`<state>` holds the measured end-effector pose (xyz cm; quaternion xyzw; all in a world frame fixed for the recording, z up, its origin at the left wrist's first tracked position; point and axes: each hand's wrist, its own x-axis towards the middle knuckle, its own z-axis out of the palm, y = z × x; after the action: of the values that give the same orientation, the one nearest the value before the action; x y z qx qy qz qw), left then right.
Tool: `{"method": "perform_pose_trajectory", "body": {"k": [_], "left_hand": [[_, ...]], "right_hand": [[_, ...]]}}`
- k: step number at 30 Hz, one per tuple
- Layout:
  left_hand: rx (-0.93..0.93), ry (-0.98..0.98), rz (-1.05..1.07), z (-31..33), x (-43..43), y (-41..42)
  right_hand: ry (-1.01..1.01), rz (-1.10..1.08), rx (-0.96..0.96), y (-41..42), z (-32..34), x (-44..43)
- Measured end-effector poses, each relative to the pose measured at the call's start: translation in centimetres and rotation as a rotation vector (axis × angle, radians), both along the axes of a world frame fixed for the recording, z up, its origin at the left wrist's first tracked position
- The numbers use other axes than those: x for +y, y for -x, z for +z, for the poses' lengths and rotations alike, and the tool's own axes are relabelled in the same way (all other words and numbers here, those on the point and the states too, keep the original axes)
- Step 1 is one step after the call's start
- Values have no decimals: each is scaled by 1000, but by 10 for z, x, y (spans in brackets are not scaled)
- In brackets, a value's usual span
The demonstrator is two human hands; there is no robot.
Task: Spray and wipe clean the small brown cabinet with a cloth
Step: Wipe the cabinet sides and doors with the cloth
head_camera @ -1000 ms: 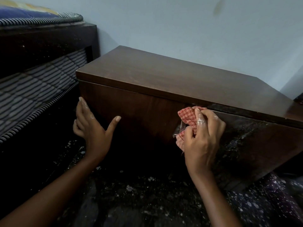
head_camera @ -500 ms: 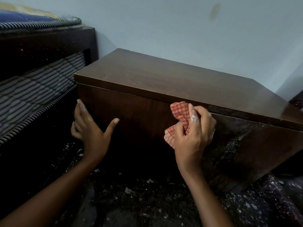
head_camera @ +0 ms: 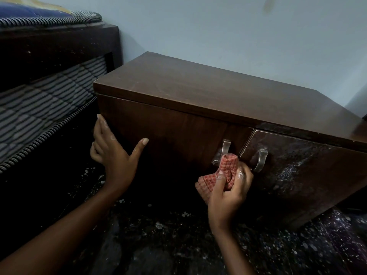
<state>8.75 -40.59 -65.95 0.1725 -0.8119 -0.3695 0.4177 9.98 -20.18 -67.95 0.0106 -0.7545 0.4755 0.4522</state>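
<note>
The small brown cabinet [head_camera: 198, 96] stands against the wall, with two front doors and two metal handles [head_camera: 224, 149]. My left hand [head_camera: 115, 155] lies flat with straight fingers on the cabinet's front left corner. My right hand [head_camera: 230, 191] grips a bunched red checked cloth [head_camera: 220, 175] low on the left door, just below the left handle. The right door [head_camera: 301, 165] is speckled with pale droplets or dust. No spray bottle is in view.
A dark bed frame [head_camera: 59, 46] with a striped mattress [head_camera: 39, 110] stands close on the left. A pale wall [head_camera: 218, 26] rises behind the cabinet. The dark speckled floor [head_camera: 168, 235] lies beneath my arms.
My right hand has slid the cloth down from the cabinet's top edge to below the door handles, uncovering both handles. My left hand has stayed on the left corner.
</note>
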Motion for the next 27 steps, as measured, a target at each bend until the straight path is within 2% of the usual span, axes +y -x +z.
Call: {"method": "perform_pose_trajectory", "body": {"k": [9,11,15,17,19,21,24,27], "left_hand": [[20,3,-12,-1,-2,-1],[18,12,-10,-2,-1,-2],[30,8,-7,-3,-1,-3],[36,6,-1,-3,-1,-2],[43,7,2,-3,-1,-2],[46,7,3,-3,-1,-2],[43,5,0,-3,-1,-2],[40,10,-1,-2,-2,-2]], "right_hand": [[-61,173,-290,-16,-88,12],[-26,296,-435,-23,-108,19],[-42,240,-685,-32,-145,26],[-57,242,-634,-34,-138,25],[123,200,-573,-37,-108,20],[300,134,-389,-37,-63,18],[291,131,-25,-28,9,18],[219,195,87,-12,47,15]]}}
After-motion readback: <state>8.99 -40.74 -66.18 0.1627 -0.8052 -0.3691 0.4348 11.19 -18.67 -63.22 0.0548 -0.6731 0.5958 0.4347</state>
